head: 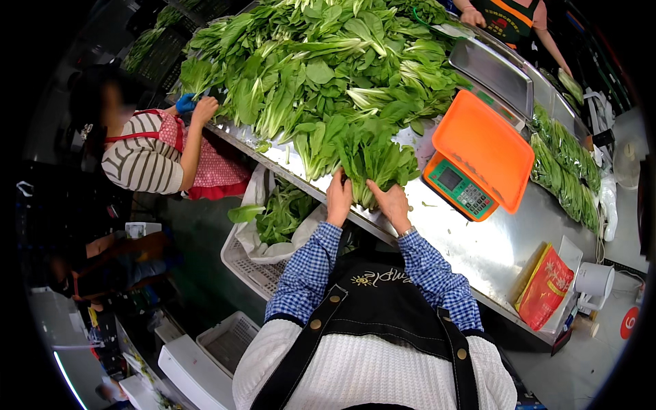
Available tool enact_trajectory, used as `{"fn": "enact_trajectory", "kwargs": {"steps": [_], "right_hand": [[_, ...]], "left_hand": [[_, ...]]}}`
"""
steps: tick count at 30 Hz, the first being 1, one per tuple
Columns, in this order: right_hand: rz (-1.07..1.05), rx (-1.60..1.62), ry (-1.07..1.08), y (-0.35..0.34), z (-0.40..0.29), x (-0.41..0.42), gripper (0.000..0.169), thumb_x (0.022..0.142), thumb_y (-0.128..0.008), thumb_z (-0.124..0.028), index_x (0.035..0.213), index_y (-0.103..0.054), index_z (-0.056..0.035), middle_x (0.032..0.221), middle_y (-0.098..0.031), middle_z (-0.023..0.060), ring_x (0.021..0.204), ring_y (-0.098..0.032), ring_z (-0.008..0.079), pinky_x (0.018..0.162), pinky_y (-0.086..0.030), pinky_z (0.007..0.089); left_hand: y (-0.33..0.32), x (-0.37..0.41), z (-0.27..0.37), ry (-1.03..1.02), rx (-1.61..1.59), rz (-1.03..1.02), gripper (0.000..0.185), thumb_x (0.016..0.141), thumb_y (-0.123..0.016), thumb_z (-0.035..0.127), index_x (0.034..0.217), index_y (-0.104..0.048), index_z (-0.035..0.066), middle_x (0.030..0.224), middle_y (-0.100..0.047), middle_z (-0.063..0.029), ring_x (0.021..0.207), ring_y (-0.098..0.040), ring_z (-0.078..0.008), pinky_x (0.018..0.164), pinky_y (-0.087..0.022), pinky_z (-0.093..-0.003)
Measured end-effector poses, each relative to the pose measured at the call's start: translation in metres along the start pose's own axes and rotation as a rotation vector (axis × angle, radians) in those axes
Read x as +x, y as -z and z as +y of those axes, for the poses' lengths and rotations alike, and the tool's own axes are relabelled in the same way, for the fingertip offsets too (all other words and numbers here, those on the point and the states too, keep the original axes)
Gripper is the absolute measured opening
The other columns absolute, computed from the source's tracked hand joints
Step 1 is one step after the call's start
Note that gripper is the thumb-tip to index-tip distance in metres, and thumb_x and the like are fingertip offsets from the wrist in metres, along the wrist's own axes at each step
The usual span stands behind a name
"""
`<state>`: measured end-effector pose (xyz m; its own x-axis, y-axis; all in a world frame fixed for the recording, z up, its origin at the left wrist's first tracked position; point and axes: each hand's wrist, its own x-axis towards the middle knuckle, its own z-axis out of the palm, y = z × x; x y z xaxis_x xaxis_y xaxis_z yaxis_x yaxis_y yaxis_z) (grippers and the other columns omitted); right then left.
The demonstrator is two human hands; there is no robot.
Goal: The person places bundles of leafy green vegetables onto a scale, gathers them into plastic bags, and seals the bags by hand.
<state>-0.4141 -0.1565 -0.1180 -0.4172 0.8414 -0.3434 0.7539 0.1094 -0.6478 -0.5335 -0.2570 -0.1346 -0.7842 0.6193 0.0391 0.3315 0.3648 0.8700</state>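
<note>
A bunch of leafy greens (pixel 376 164) lies at the table's near edge, its pale stems towards me. My left hand (pixel 339 199) presses on the left side of this bunch, and my right hand (pixel 393 206) grips the stems from the right. Some fingertips are hidden under the leaves. Just left of it rests another bunch of greens (pixel 313 154). Beyond my hands a large heap of leafy greens (pixel 318 77) covers the far part of the steel table (pixel 435 246). An orange digital scale (pixel 482 148) with a bare pan stands right of my right hand.
Below the table edge at left, a white perforated basket (pixel 251 274) with a sack liner holds loose greens. Co-workers stand at the left and far right. Bagged greens (pixel 564 174), a second scale (pixel 492 77) and a red packet (pixel 546 287) are on the right.
</note>
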Motion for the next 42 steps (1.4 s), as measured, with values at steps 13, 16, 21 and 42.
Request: {"fn": "enact_trajectory", "kwargs": {"steps": [13,16,21,42], "right_hand": [[-0.006,-0.1,0.037,0.0,-0.008,-0.009,0.094,0.066,-0.062,-0.075,0.094,-0.058,0.015,0.084,-0.064,0.0308,0.082,-0.065,0.0409,0.069,-0.052,0.0451],[-0.01,-0.169,0.101,0.0,-0.013,-0.014,0.098,0.064,-0.064,-0.075,0.099,-0.054,0.0158,0.093,-0.061,0.0306,0.082,-0.065,0.0408,0.066,-0.052,0.0447],[0.018,-0.173,0.134,-0.005,-0.009,-0.013,0.101,0.062,-0.067,-0.074,0.104,-0.049,0.0167,0.096,-0.06,0.0301,0.081,-0.065,0.0407,0.065,-0.053,0.0451],[0.01,-0.175,0.074,-0.01,-0.019,-0.009,0.092,0.067,-0.067,-0.062,0.108,-0.049,0.0179,0.107,-0.056,0.0321,0.089,-0.063,0.0409,0.072,-0.052,0.045]], "left_hand": [[-0.006,-0.015,-0.021,0.353,-0.535,0.097,0.017,0.087,-0.059,0.007,0.095,-0.048,0.0,0.078,-0.056,-0.0061,0.059,-0.054,-0.0113,0.051,-0.045,-0.0233],[-0.008,-0.014,-0.011,0.267,-0.524,0.084,0.015,0.087,-0.06,0.008,0.091,-0.048,0.0,0.077,-0.055,-0.0043,0.06,-0.052,-0.01,0.052,-0.044,-0.0235],[-0.001,-0.012,-0.004,0.306,-0.534,-0.028,0.011,0.089,-0.058,0.007,0.085,-0.051,-0.001,0.075,-0.054,-0.0023,0.062,-0.051,-0.0077,0.054,-0.045,-0.0231],[0.121,-0.065,-0.026,0.591,-0.518,0.395,0.025,0.087,-0.063,0.013,0.108,-0.057,0.001,0.105,-0.059,-0.0093,0.093,-0.058,-0.0181,0.079,-0.051,-0.0333]]}}
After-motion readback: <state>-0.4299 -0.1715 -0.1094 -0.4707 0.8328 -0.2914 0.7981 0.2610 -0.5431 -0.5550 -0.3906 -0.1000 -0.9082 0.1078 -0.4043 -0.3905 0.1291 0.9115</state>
